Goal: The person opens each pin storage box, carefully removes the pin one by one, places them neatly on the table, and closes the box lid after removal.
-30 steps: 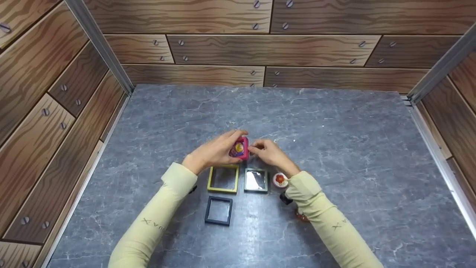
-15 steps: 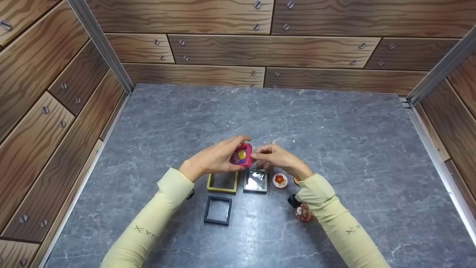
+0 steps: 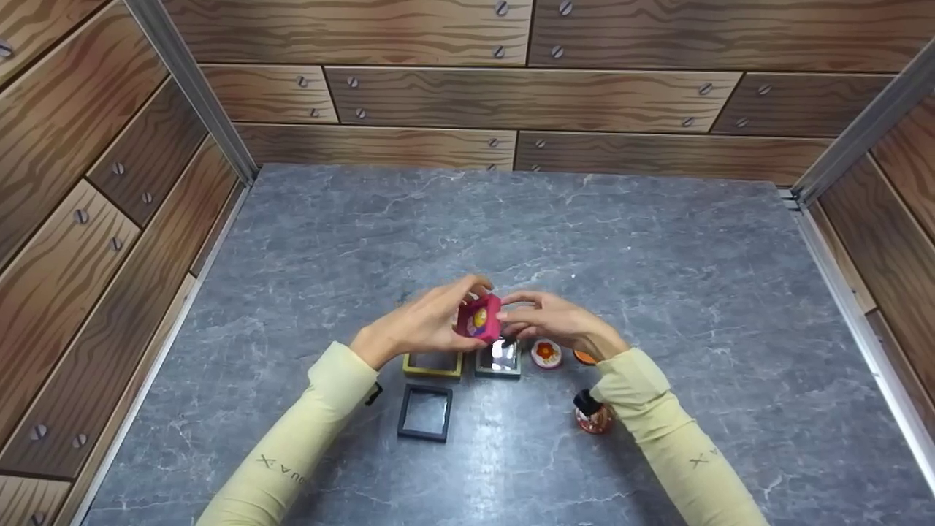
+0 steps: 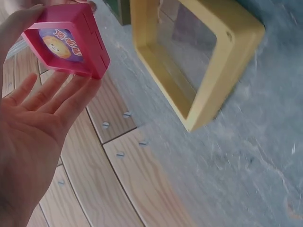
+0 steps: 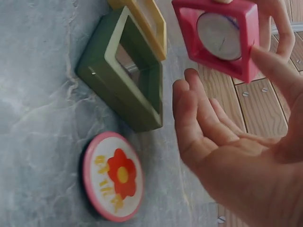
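My left hand (image 3: 420, 325) grips a small pink square frame (image 3: 494, 314) by its edges above the table, fingers on one edge and thumb on the opposite one. Inside the frame sits a round badge (image 4: 59, 45) with a yellow cartoon figure on purple; its plain back shows in the right wrist view. My right hand (image 3: 555, 321) is at the frame's right side, where its thumb (image 5: 274, 66) touches the pink edge. The other right fingers are loosely bent and apart from the frame. Below the hands lie a yellow frame (image 4: 227, 75) and a dark green frame (image 5: 102, 56), both with clear windows.
A white badge with a red flower (image 5: 122, 175) lies right of the green frame. Partly hidden by the right arm are an orange round item (image 3: 584, 357) and a reddish round item (image 3: 594, 422). Nearer me lies a dark blue frame (image 3: 401, 415). Wood-patterned walls (image 3: 424, 95) enclose the table.
Both hands have come slightly nearer and to the right with the pink frame, which has tilted. The right fingers have spread from their pinch at its edge.
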A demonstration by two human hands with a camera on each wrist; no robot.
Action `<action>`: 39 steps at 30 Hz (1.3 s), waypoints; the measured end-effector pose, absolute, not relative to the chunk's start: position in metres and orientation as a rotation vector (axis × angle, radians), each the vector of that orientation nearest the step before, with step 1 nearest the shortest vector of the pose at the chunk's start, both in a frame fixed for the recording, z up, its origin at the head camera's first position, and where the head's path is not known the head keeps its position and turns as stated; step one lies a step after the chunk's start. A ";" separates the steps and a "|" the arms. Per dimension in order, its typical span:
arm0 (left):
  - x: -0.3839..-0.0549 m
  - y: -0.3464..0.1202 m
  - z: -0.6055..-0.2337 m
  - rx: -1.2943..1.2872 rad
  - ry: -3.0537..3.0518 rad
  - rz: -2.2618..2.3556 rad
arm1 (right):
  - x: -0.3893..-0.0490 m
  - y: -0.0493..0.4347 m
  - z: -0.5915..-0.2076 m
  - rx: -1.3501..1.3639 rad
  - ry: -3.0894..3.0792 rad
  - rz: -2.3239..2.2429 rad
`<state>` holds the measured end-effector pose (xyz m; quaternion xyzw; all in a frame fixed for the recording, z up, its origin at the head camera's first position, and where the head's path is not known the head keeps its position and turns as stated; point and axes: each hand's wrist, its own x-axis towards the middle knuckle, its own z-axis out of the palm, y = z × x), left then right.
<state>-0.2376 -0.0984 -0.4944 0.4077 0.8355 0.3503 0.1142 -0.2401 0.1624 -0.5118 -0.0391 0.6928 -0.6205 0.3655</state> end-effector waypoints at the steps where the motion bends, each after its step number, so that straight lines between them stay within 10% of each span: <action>1: -0.236 -0.098 -0.494 1.193 2.434 1.041 | -0.239 0.164 -0.512 -0.094 1.771 -1.600; 39: -0.220 -0.071 -0.491 1.227 2.286 1.334 | -0.212 0.176 -0.523 -0.143 1.148 -2.028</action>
